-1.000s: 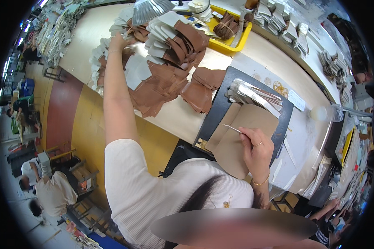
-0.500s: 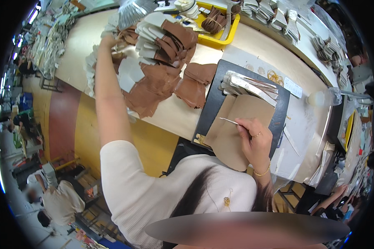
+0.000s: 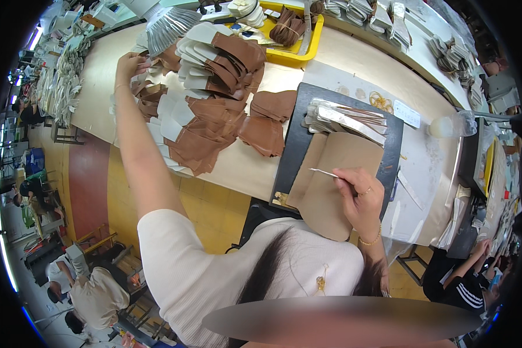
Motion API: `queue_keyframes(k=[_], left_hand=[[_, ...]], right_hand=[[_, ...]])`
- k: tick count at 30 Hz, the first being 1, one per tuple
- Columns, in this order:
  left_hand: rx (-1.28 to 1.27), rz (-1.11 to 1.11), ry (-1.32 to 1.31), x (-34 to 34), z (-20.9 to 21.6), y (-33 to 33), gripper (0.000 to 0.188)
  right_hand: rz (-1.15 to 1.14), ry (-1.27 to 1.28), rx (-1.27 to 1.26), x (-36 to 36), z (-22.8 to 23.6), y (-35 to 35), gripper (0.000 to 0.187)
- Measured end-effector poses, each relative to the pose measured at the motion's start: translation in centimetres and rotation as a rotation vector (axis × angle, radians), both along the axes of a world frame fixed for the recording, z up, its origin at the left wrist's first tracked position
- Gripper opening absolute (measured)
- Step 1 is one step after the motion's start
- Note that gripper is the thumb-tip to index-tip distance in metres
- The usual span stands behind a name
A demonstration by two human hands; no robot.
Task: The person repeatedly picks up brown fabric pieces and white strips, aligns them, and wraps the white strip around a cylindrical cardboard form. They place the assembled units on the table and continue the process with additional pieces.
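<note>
My left hand (image 3: 133,65) is stretched to the far left, under the rim of a ribbed silver lampshade (image 3: 173,29). Its fingers look partly apart, beside a heap of brown leather pieces (image 3: 206,130) and pale ones (image 3: 171,113); I see nothing held in them. My right hand (image 3: 359,194) pinches a thin pale stick (image 3: 323,172) between thumb and fingers, its tip pointing left. This stick is over a large beige-brown panel (image 3: 336,168) lying on a black board (image 3: 294,127). Strips with white backing (image 3: 348,120) are stacked at the panel's far edge.
A yellow tray (image 3: 316,40) with a brown bundle (image 3: 288,26) stands at the back. Right of the board are yellow rubber bands (image 3: 381,101), a white card (image 3: 406,113), a translucent bottle (image 3: 443,127) and a blade-like tool (image 3: 409,187). Other people work farther off on both sides.
My left hand has drawn slightly left, out from the pieces, and its fingers now show more. My right hand keeps the stick over the panel. The whole view has shifted a little.
</note>
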State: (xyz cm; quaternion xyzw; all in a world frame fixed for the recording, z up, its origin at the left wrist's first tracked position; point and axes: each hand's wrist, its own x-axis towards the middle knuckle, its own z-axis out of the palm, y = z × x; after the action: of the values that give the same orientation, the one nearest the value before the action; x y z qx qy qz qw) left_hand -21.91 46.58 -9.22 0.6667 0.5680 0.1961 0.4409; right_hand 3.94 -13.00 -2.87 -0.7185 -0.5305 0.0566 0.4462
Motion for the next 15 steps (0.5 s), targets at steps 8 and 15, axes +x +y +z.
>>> queue_keyframes(k=[8, 15], left_hand=[[0.231, -0.249, 0.013, -2.5, 13.2, -12.8, 0.025], [0.051, -0.452, -0.130, 4.4, 20.4, -32.1, 0.016]], right_hand=[[0.017, 0.195, -0.007, 0.2, 0.1, -0.7, 0.014], [0.006, 0.816, 0.229, 2.1, -0.1, -3.2, 0.011]])
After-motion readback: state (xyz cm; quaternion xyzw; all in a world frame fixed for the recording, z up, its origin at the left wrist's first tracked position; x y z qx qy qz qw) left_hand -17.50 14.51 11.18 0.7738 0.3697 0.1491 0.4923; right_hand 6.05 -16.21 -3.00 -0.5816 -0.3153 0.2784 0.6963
